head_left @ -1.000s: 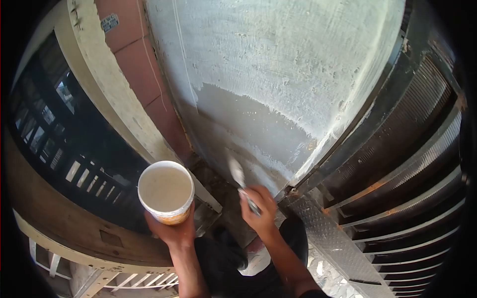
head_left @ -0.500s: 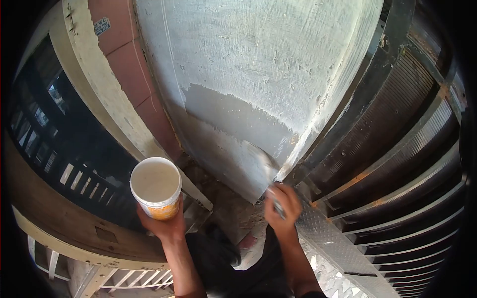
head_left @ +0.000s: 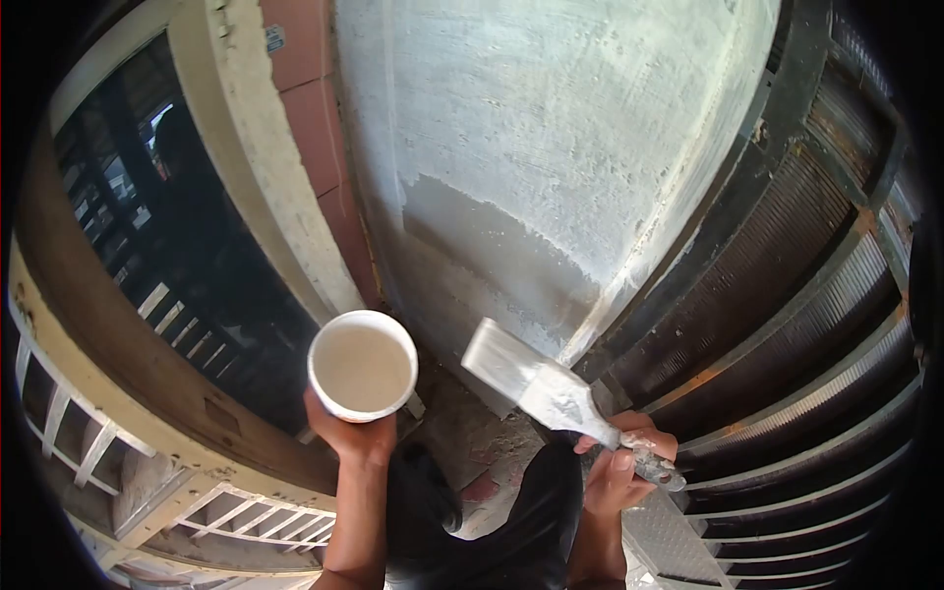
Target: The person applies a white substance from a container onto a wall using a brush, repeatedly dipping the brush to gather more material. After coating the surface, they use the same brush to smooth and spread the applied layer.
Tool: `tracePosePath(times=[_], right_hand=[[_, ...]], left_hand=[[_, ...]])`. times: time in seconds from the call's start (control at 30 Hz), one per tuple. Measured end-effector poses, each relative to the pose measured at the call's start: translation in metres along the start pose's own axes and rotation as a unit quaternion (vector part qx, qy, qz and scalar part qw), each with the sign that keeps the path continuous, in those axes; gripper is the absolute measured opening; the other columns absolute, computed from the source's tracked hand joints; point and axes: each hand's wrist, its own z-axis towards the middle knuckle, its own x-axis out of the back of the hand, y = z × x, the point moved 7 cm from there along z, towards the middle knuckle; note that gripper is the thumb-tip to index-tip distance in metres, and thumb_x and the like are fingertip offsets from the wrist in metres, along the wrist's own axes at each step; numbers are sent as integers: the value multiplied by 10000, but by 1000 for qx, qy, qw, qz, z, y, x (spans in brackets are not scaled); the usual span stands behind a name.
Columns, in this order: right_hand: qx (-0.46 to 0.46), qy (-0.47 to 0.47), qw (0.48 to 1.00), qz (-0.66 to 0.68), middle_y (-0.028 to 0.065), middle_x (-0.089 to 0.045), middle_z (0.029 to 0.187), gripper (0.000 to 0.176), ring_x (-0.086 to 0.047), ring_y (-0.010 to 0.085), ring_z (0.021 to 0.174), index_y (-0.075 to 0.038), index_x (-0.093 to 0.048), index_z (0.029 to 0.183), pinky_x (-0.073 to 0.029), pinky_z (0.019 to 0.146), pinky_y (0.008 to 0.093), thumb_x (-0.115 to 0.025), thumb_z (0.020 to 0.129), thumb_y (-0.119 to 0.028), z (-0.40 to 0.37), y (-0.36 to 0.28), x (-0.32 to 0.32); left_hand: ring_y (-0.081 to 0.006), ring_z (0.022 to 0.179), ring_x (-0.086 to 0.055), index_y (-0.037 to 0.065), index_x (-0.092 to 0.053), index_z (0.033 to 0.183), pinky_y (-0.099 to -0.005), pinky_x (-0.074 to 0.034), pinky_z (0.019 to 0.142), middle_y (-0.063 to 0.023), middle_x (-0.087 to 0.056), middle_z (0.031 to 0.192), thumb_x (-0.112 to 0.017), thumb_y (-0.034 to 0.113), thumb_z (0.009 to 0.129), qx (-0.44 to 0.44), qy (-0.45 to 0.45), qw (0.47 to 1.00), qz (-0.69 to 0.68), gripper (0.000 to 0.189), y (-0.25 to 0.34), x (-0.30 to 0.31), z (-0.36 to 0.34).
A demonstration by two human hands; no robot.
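My left hand is wrapped round the lower side of a white plastic tub, its mouth turned up toward me and a pale coating visible inside. In my right hand is a wide paintbrush, gripped by its handle, with whitish paint over the bristles and ferrule. The bristles point up and left, apart from the wall as far as I can see. Ahead stands a grey wall coated whitish, with a darker bare patch across its lower part and lighter coating beneath it.
To the right runs a dark metal gate with ribbed panels and bars. A dark window in a cream frame and pink tiles stand at left. Below are my legs and rough floor.
The brush has come away from the lower wall, back and to the right, and now shows broadside. The tub has shifted right in view and tipped more toward me; the whole view has turned slightly.
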Motion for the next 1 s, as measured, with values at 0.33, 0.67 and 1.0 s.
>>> tracePosePath(times=[0.33, 0.67, 1.0], right_hand=[[33, -379, 924, 21, 154, -791, 906, 297, -772, 226, 742, -44, -698, 1129, -591, 673, 340, -898, 937, -149, 74, -50, -152], [-11, -472, 880, -53, 140, -790, 934, 288, -756, 307, 706, -47, -683, 1151, -571, 648, 401, -833, 1020, -255, 65, -24, -207], [34, -462, 886, -30, 107, -794, 992, 288, -762, 211, 772, -45, -708, 1175, -575, 661, 348, -871, 994, -198, 80, -6, -190]], left_hand=[[-355, 1378, -655, 109, -627, 1531, -527, -531, 1174, -127, -684, 1494, -386, 676, 1093, -1, -57, 998, 40, 756, 0, 13, -1], [-334, 1297, -700, 37, -664, 1453, -466, -518, 1157, -146, -747, 1377, -391, 570, 1126, 4, -50, 998, 47, 683, -1, -6, -10], [-310, 1354, -672, 115, -682, 1436, -536, -515, 1140, -78, -726, 1424, -409, 592, 1110, 96, 41, 994, 36, 639, -17, 1, -5]])
